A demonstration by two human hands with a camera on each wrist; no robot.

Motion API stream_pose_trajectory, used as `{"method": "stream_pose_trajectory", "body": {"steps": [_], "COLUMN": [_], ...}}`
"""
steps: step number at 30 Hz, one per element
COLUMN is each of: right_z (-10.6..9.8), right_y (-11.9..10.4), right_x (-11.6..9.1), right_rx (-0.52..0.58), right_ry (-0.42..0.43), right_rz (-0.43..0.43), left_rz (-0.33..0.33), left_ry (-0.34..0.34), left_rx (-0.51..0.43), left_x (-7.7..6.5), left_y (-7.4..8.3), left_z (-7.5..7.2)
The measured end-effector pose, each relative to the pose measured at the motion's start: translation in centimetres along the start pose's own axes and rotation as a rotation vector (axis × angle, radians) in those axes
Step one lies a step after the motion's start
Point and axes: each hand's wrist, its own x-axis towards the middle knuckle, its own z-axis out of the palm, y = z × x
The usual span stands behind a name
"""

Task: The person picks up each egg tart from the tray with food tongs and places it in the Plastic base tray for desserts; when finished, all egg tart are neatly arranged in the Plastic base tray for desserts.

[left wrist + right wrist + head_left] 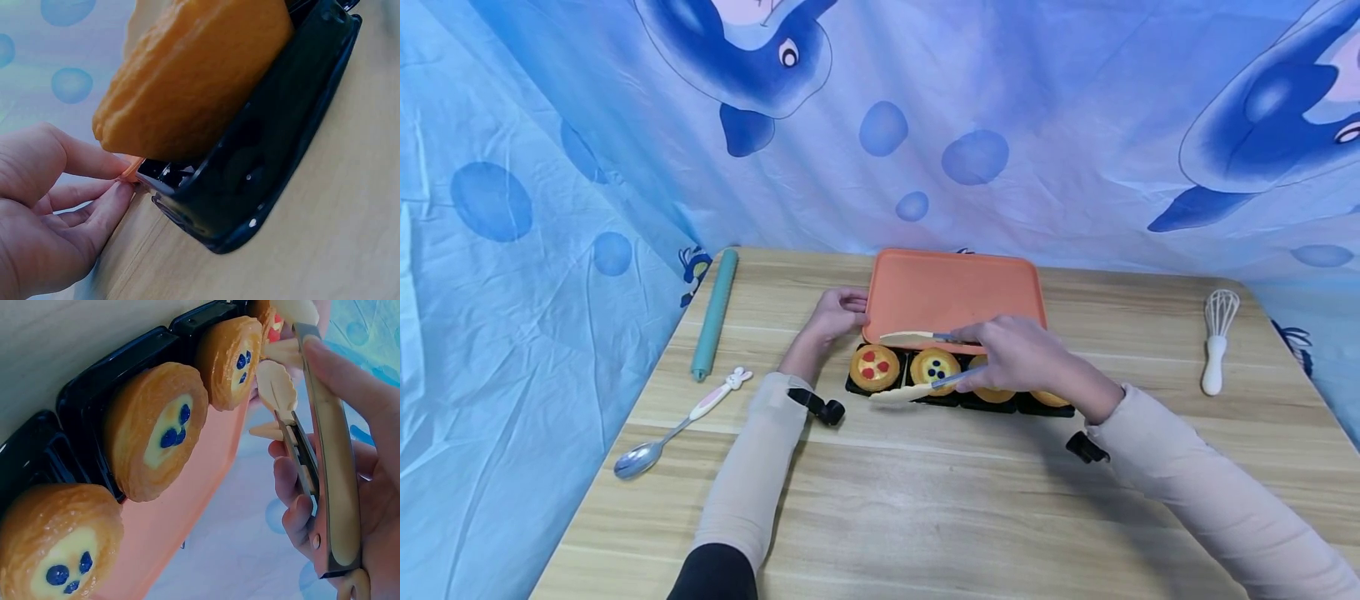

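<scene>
My left hand [835, 315] pinches the left edge of an orange tray [955, 292] between thumb and fingers, as the left wrist view shows. In my right hand [1018, 354] is a pair of cream-tipped tongs [336, 456], their jaws spread and pointing left above the tarts, with nothing between them. Just in front of the tray is a row of black square holders [988, 406] bearing several round tarts. A tart with red pieces [875, 368] sits at the left end. Beside it is a tart with blueberries [931, 365]; my right hand partly hides the others.
Toward the left side of the wooden table [880, 517] lie a teal rolling pin [715, 317] and a spoon with a rabbit handle [681, 425]. A white whisk [1216, 342] is at the far right. Behind the table hangs a blue cloth [1045, 108].
</scene>
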Motion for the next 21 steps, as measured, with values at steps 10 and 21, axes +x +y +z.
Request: {"method": "stream_pose_trajectory", "body": {"steps": [10, 21], "right_z": [-0.6, -2.3], "right_y": [0.4, 5.2], "right_x": [-1.2, -5.3], "right_rx": [0.11, 0.263], "right_ry": [0.016, 0.18], "right_rz": [0.043, 0.286], "left_rz": [-0.008, 0.006], "left_ry": [-0.005, -0.009], "left_rx": [-0.004, -0.009], "left_x": [-0.1, 0.0], "left_y": [-0.1, -0.1], "left_z": [0.2, 0.1]}}
